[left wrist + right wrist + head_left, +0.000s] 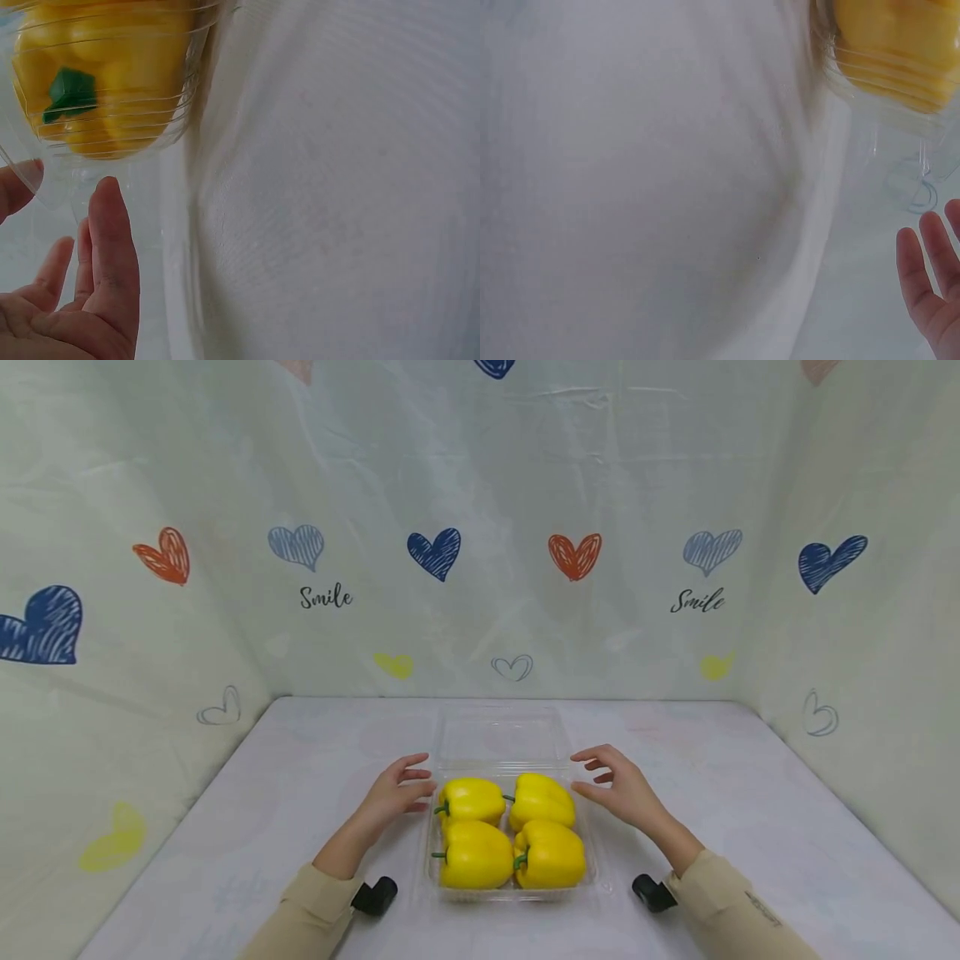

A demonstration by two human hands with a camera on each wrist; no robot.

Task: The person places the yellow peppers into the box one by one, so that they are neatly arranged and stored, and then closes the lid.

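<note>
Several yellow bell peppers (477, 856) with green stems sit in two rows inside a clear plastic clamshell box (502, 895). Its transparent lid (502, 737) lies folded back behind the box. My left hand (393, 792) hovers by the box's back left side, fingers loosely extended. In the left wrist view, its fingers (112, 247) are close to the ribbed wall, and contact there is hard to judge. On the other side, my right hand (618, 789) is held near the back right corner, fingers spread and slightly bent. Nothing is held in either hand.
A pale cloth covers the table (300, 810). Behind and at both sides hangs a white curtain (510, 468) printed with hearts and the word "Smile". Black wrist cameras (375, 896) stick out from both beige sleeves.
</note>
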